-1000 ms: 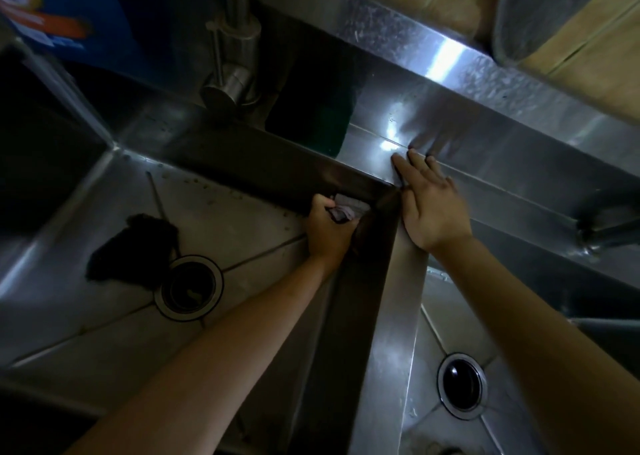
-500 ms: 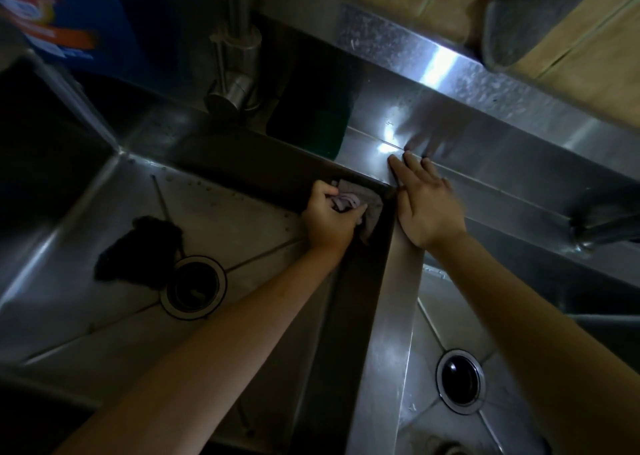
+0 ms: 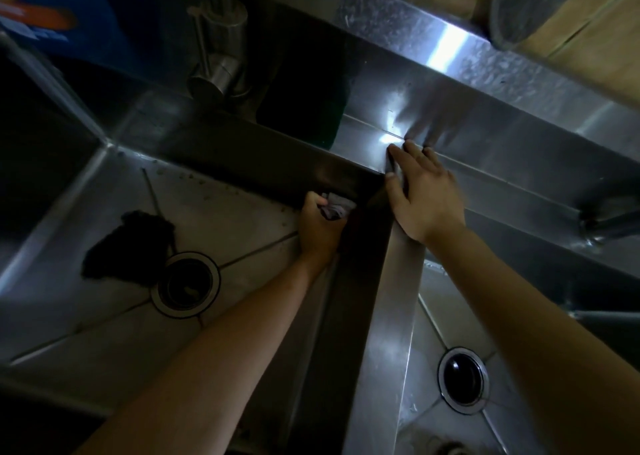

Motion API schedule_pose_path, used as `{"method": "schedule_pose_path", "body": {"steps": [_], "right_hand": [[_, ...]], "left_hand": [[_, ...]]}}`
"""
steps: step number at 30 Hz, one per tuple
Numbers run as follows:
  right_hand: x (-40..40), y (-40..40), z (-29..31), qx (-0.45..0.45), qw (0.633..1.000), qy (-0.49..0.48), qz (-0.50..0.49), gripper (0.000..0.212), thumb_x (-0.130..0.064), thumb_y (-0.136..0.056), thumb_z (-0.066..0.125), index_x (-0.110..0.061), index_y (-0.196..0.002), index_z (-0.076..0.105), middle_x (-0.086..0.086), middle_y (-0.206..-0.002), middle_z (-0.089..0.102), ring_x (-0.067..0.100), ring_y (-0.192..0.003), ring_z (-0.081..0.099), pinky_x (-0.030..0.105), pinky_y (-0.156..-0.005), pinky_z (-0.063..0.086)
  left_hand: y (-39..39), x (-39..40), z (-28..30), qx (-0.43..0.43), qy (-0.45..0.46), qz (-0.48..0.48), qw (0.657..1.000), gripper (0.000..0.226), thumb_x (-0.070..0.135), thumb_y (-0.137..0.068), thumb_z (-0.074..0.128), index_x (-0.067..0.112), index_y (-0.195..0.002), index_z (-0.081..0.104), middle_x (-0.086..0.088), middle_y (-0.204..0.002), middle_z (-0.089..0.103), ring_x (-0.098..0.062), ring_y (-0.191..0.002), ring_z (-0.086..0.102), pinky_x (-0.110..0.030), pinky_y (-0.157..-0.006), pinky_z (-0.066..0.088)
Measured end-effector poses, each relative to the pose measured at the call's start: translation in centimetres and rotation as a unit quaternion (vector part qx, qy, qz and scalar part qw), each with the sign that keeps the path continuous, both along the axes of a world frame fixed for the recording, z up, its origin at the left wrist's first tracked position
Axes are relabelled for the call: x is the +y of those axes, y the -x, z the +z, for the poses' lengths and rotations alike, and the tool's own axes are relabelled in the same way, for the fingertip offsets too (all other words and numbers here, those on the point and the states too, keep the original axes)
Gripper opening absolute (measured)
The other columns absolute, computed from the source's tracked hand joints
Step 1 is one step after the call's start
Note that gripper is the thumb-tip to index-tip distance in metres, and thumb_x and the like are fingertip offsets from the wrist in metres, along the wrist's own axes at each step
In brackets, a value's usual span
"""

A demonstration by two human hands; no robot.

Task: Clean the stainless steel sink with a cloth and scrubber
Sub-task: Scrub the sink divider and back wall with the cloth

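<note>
Sink (image 3: 221, 219) corner: we are gripping wadded cloth (image 3: 334, 208) in left hand (image 3: 320, 229), working seam; right hand (image 3: 424, 195), fingers flat, bracing on divider (image 3: 391, 309) for leverage.

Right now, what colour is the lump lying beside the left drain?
Black: the crumpled black lump, seen in the head view.

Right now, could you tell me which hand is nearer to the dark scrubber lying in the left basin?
Left. The left hand grips a crumpled cloth in that basin's far corner, right of the dark scrubber; the right hand rests farther right, on the divider.
</note>
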State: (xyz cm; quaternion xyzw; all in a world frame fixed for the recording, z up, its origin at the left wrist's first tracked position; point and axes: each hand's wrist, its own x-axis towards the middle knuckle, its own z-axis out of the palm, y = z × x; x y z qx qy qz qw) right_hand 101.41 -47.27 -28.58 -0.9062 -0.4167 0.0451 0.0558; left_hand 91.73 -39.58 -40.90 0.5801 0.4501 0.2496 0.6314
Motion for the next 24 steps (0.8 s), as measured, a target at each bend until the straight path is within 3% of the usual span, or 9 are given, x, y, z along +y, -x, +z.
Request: {"method": "schedule_pose_path", "body": {"steps": [5,10,13,18,21,24], "right_hand": [[0.1,0.0,-0.6,0.001,0.999,-0.037,-0.016,0.051,-0.035,-0.092,0.029,-0.02,-0.139,0.042,0.006,-0.148,0.037,0.03,-0.139,0.028,0.046,-0.104,0.032],[0.0,0.0,-1.2,-0.006,0.998,-0.062,-0.026,0.052,-0.033,-0.09,0.03,-0.02,-0.137,0.045,0.006,-0.147,0.04,0.029,-0.139,0.029,0.045,-0.104,0.032],[0.0,0.0,-1.3,-0.007,0.997,-0.07,-0.024,0.051,-0.031,-0.09,0.031,-0.019,-0.137,0.046,0.007,-0.146,0.041,0.031,-0.138,0.031,0.046,-0.104,0.032],[0.0,-0.2,-1.6,-0.016,0.996,-0.081,-0.023,0.052,-0.033,-0.089,0.03,-0.018,-0.136,0.047,0.009,-0.144,0.043,0.033,-0.136,0.033,0.047,-0.104,0.034],[-0.1,-0.1,-1.8,-0.019,0.996,-0.079,-0.021,0.055,-0.036,-0.089,0.025,-0.018,-0.137,0.045,0.01,-0.145,0.042,0.033,-0.137,0.032,0.047,-0.105,0.033],[0.1,-0.1,-1.7,-0.013,0.997,-0.073,-0.02,0.053,-0.032,-0.09,0.028,-0.017,-0.138,0.044,0.011,-0.146,0.04,0.034,-0.137,0.03,0.047,-0.105,0.032]], "left_hand": [[-0.1,0.0,-0.6,0.009,0.018,0.003,1.0,0.034,0.005,-0.068,0.078,0.01,-0.082,0.047,0.002,-0.076,0.055,-0.004,-0.065,0.049,-0.004,-0.054,0.038],[-0.4,0.1,-2.0,0.022,0.035,0.001,0.999,0.042,-0.002,-0.065,0.079,0.016,-0.073,0.041,0.003,-0.073,0.053,0.004,-0.062,0.047,-0.004,-0.052,0.039],[-0.5,0.0,-3.7,0.047,0.018,0.0,0.999,0.037,-0.001,-0.064,0.078,0.009,-0.079,0.046,-0.001,-0.072,0.053,-0.011,-0.065,0.05,-0.005,-0.051,0.037],[-0.7,0.1,-5.4,0.066,-0.001,-0.007,0.998,0.032,-0.004,-0.067,0.075,0.005,-0.083,0.049,0.003,-0.072,0.05,-0.01,-0.066,0.048,-0.003,-0.056,0.037],[-0.8,0.4,-5.7,0.083,-0.004,-0.015,0.996,0.034,-0.004,-0.067,0.073,0.013,-0.074,0.045,0.005,-0.069,0.048,-0.015,-0.072,0.048,-0.007,-0.054,0.036],[-1.0,0.5,-5.9,0.097,-0.011,-0.005,0.995,0.049,-0.003,-0.064,0.074,0.025,-0.065,0.034,-0.008,-0.074,0.054,-0.017,-0.073,0.05,-0.017,-0.058,0.033]]}}
